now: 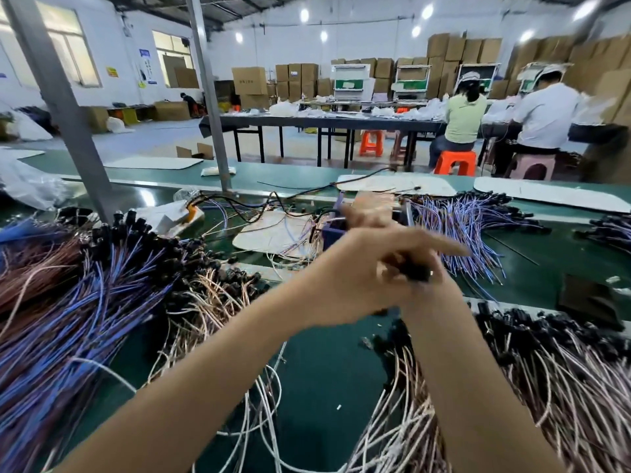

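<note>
Item: black connector (415,272), gripped in my left hand (375,264) above the table (324,370). My right hand (370,209), behind it: blurred, so I cannot tell its grip.

Pretty cramped here tbh. Left of the left hand's (362,271) fingers (447,248), curled on a black connector (415,273), blue wires (85,302) pile high. Below-right, pink wires (553,377) crowd in. Just beyond sit a blue box (333,235) and purple wires (471,227). The bare green mat (324,377) straight below the fingers is passable, and so is a strip to their right.
</note>
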A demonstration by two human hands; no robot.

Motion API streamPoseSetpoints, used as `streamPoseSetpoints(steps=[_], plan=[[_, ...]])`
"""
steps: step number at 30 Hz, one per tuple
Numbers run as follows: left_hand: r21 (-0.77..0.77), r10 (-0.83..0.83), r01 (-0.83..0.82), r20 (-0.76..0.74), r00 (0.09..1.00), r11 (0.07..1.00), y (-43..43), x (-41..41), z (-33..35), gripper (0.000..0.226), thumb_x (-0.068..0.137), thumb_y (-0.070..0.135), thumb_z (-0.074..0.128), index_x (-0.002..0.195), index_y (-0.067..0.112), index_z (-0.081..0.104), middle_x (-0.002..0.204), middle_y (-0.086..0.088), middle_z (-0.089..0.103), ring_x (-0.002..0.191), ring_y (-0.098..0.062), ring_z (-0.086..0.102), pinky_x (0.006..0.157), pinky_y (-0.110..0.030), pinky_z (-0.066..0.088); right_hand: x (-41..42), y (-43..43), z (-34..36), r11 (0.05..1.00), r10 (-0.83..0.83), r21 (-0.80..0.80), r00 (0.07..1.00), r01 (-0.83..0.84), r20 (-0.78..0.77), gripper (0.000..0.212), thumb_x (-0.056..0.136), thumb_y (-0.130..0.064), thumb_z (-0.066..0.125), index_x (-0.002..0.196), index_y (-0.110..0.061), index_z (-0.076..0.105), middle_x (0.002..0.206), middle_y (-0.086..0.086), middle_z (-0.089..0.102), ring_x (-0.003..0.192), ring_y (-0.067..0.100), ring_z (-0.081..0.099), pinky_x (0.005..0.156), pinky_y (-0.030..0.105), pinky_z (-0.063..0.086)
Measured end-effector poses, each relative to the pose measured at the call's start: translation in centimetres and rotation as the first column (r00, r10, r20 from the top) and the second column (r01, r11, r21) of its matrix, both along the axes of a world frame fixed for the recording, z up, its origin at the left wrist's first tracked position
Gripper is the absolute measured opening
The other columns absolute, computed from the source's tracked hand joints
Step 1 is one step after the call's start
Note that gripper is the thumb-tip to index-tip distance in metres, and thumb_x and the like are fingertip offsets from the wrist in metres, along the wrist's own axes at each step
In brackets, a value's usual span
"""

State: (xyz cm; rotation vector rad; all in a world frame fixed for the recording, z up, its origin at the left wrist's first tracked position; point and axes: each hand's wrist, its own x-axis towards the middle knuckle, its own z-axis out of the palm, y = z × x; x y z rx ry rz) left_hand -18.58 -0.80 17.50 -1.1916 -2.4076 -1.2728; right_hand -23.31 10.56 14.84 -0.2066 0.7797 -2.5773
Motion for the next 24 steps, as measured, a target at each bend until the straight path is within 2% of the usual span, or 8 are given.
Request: streamPoseSetpoints(steps=[2,4,9,12,15,19,22,24], plan=[[0.008,-0.096,0.095,0.102,0.990,0.995,-0.3,-0.1,-0.8,0.049,0.074,-0.013,0.053,0.119,0.004,0.064,0.094,0.002,0.064,0.096,-0.014,0.062,0.090,-0.029,0.049,-1.3,0.9,-0.6,0.995,0.086,-0.058,0.996,-0.084,0.033,0.016,0.091,-0.007,0.057,0.106,-0.008,0.064,0.085,-0.003,0.068,0.066,0.003,0.064,0.059,0.014,0.051],[0.032,-0.210,0.209,0.265,0.941,0.977,-0.5,0.1,-1.4,0.052,0.074,-0.020,0.047,0.120,-0.001,0.063,0.091,-0.013,0.066,0.092,-0.035,0.062,0.087,-0.050,0.051,-2.3,0.9,-0.4,0.993,-0.114,0.037,0.987,0.111,0.116,0.015,0.099,-0.017,0.046,0.093,-0.011,0.058,0.072,0.002,0.064,0.036,0.001,0.045,0.032,0.011,0.032],[-0.169,-0.347,0.508,0.550,0.760,0.844,-1.2,-2.2,-1.6,0.036,0.088,-0.006,0.052,0.122,0.003,0.060,0.107,-0.018,0.067,0.098,-0.017,0.061,0.086,-0.024,0.046,-3.4,2.4,-0.1,0.892,-0.411,0.203,0.912,0.404,-0.007,0.018,0.103,-0.015,0.038,0.088,-0.015,0.047,0.073,0.006,0.073,0.032,0.005,0.033,0.030,0.015,0.024],[-0.154,-0.024,0.102,0.441,0.897,0.983,-1.5,-5.0,-1.4,0.014,0.096,0.020,0.056,0.092,0.014,0.069,0.087,0.001,0.071,0.084,-0.007,0.064,0.084,-0.027,0.050,-3.7,2.8,-0.3,0.827,-0.406,0.356,0.900,0.436,-0.160,0.026,0.102,-0.019,0.042,0.089,-0.009,0.063,0.073,0.003,0.073,0.034,0.004,0.033,0.033,0.015,0.026],[0.089,0.319,-0.383,0.404,0.858,0.919,-0.5,-7.4,-1.6,0.011,0.093,0.034,0.059,0.091,0.027,0.067,0.083,0.011,0.070,0.081,-0.001,0.066,0.079,-0.025,0.054,-3.9,2.4,-0.7,0.708,-0.421,0.502,0.868,0.496,-0.264,0.025,0.100,-0.017,0.047,0.084,-0.011,0.066,0.062,0.001,0.070,0.031,0.003,0.030,0.032,0.014,0.026],[0.253,0.248,-0.362,0.388,0.888,0.897,2.1,-9.2,-2.6,0.033,0.087,0.032,0.068,0.118,0.023,0.066,0.106,0.005,0.072,0.098,-0.007,0.068,0.092,-0.029,0.053,-4.3,2.0,-1.7,0.542,-0.473,0.563,0.780,0.624,-0.410,0.026,0.099,-0.014,0.050,0.076,-0.013,0.063,0.043,-0.009,0.052,0.032,0.002,0.032,0.033,0.015,0.026],[0.310,0.342,-0.436,0.313,0.886,0.845,3.1,-9.9,-3.1,0.020,0.090,0.015,0.065,0.109,0.015,0.072,0.100,-0.002,0.073,0.092,-0.017,0.069,0.090,-0.038,0.055,-4.5,2.2,-2.1,0.472,-0.450,0.568,0.738,0.674,-0.502,0.028,0.098,-0.014,0.053,0.071,-0.012,0.061,0.047,-0.006,0.054,0.036,0.004,0.036,0.036,0.017,0.030],[0.361,0.311,-0.428,0.339,0.888,0.829,3.2,-10.3,-3.3,0.014,0.092,0.008,0.062,0.098,0.013,0.074,0.090,-0.001,0.072,0.081,-0.011,0.067,0.079,-0.030,0.056,-4.7,2.3,-2.1,0.441,-0.449,0.586,0.732,0.681,-0.513,0.029,0.097,-0.013,0.054,0.069,-0.013,0.062,0.049,-0.004,0.058,0.036,0.004,0.040,0.038,0.018,0.033]])
